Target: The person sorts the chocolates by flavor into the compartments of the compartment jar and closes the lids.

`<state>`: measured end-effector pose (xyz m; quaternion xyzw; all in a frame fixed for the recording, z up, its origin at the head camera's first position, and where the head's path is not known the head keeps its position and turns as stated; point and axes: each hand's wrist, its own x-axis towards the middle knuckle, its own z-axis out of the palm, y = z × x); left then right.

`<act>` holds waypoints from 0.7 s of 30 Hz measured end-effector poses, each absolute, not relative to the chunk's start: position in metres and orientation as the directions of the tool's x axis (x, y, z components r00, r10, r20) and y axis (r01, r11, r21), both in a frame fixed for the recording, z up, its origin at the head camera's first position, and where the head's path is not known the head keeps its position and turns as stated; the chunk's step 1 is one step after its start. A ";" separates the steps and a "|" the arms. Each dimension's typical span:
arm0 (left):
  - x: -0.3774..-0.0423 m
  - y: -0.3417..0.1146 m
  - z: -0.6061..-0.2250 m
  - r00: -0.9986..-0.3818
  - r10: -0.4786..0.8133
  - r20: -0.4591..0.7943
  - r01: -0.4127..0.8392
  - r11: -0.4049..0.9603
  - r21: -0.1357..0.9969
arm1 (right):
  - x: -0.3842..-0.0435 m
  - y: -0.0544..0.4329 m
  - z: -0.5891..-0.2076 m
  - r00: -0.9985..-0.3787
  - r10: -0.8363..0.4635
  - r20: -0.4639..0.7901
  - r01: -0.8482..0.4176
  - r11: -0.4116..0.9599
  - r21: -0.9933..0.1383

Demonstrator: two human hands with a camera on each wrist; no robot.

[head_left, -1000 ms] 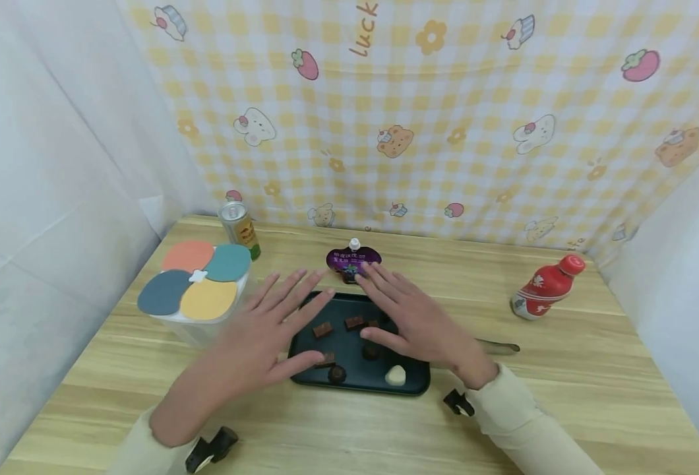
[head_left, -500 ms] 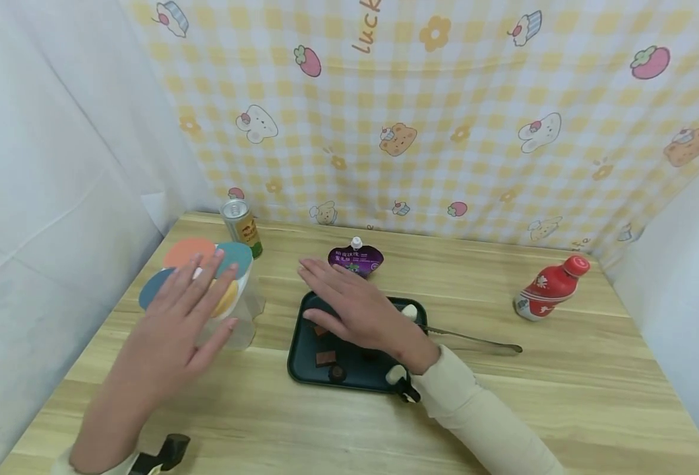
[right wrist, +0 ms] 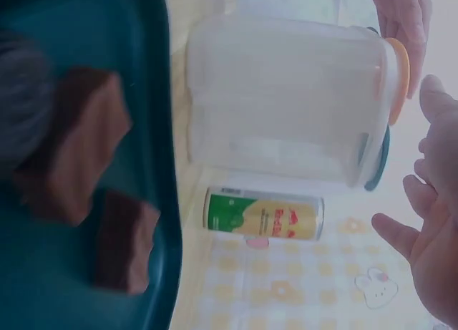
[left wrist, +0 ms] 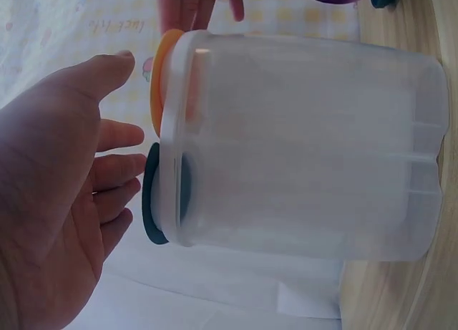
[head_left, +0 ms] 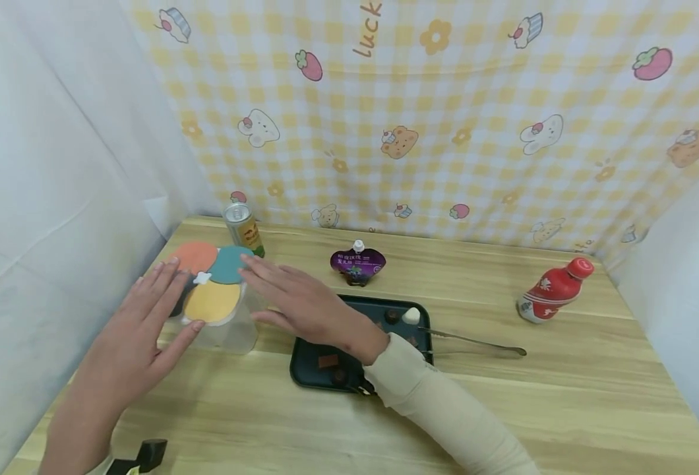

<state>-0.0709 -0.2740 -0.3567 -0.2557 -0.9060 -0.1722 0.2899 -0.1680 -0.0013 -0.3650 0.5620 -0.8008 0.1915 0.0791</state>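
Observation:
A clear plastic canister (head_left: pixel 225 338) stands at the table's left, its lid (head_left: pixel 212 302) covered by orange, teal, yellow and dark blue petals. My left hand (head_left: pixel 132 330) is at the lid's near left side, fingers fairly straight, hiding much of the dark petal. At the lid's right edge is my right hand (head_left: pixel 302 300), fingers extended and thumb apart. The left wrist view shows a small gap between my left fingers (left wrist: pixel 118 165) and the canister (left wrist: pixel 308 144). In the right wrist view my right hand (right wrist: pixel 436 208) also holds nothing. The canister looks empty.
A dark tray (head_left: pixel 302 381) with several chocolates lies under my right forearm, with metal tongs (head_left: pixel 486 343) reaching out of it to the right. Behind stand a drink can (head_left: pixel 245 231) and a purple spouted pouch (head_left: pixel 358 265). A red bottle (head_left: pixel 554 290) is at the right.
Both hands have moved left from over the tray to either side of the canister's lid, uncovering the pouch and the tray's right part. The canister shows little movement.

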 end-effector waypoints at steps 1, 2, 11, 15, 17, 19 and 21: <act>-0.071 -0.275 -0.357 -0.704 0.364 0.610 0.564 0.809 0.167 | -0.169 -0.005 -0.364 -0.348 -0.874 0.340 -0.933 0.290 -0.211; -0.071 -0.276 -0.358 -0.708 0.364 0.605 0.562 0.809 0.171 | -0.170 -0.008 -0.363 -0.343 -0.876 0.339 -0.936 0.288 -0.203; -0.074 -0.278 -0.361 -0.759 0.377 0.530 0.548 0.810 0.207 | -0.176 -0.022 -0.368 -0.307 -0.874 0.377 -0.951 0.264 -0.162; -0.073 -0.279 -0.361 -0.771 0.373 0.516 0.532 0.823 0.200 | -0.179 -0.026 -0.369 -0.300 -0.877 0.376 -0.953 0.263 -0.149; -0.073 -0.280 -0.361 -0.780 0.371 0.504 0.524 0.827 0.201 | -0.180 -0.028 -0.369 -0.304 -0.879 0.368 -0.951 0.260 -0.166; -0.072 -0.281 -0.360 -0.785 0.374 0.493 0.521 0.829 0.201 | -0.182 -0.029 -0.370 -0.305 -0.883 0.356 -0.950 0.253 -0.184; -0.072 -0.282 -0.360 -0.787 0.380 0.486 0.522 0.831 0.195 | -0.183 -0.029 -0.370 -0.298 -0.888 0.351 -0.950 0.238 -0.204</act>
